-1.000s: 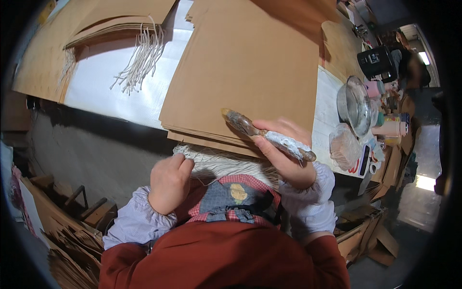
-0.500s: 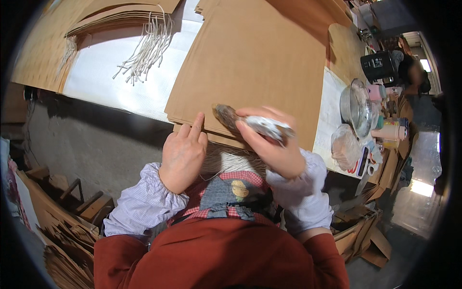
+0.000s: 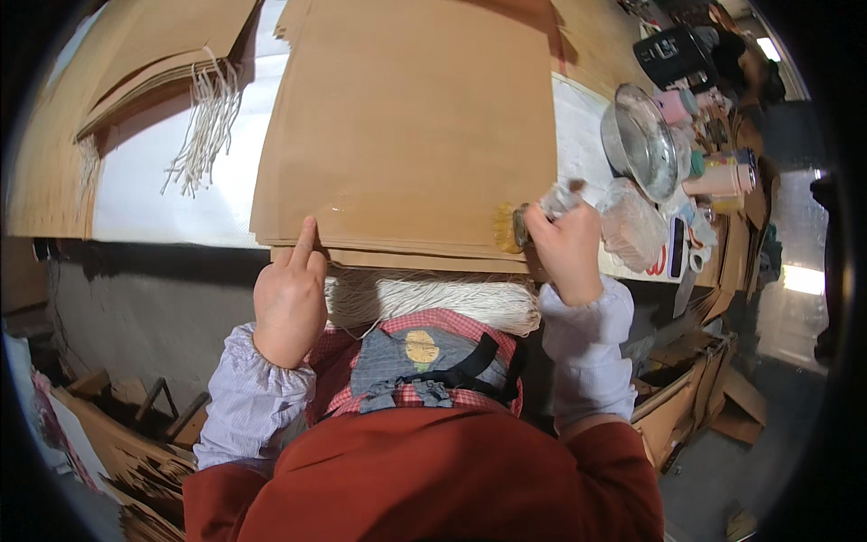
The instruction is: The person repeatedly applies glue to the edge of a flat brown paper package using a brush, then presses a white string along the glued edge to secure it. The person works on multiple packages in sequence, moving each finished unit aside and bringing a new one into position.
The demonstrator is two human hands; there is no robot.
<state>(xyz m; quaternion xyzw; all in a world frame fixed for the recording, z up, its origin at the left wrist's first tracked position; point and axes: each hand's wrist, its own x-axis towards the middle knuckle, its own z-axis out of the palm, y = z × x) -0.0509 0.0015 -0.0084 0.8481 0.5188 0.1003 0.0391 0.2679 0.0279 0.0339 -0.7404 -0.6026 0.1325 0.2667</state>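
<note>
A stack of brown kraft paper sheets (image 3: 406,117) lies in front of me on the table. At its near left corner my left hand (image 3: 289,303) rests with the index finger stretched onto the top sheet and the other fingers partly bent, holding nothing. My right hand (image 3: 569,244) grips a brush (image 3: 506,226) by its plastic-wrapped handle. The yellowish bristles touch the paper near its right front corner. A small shiny wet streak shows on the sheet near my left fingertip. Below the stack's front edge lies a thick bundle of white cords (image 3: 442,303), close to my apron.
More brown paper (image 3: 172,54) with white cords (image 3: 208,126) hanging from it lies at left. On the right are a metal basin (image 3: 643,144), a clear plastic bag (image 3: 632,221), a dark phone (image 3: 677,246) and cups (image 3: 722,176). Another person is in the far right background.
The brush in my right hand has swept right, from near the stack's front left to its right front corner. My left index finger stays at the left corner. The whole view has shifted.
</note>
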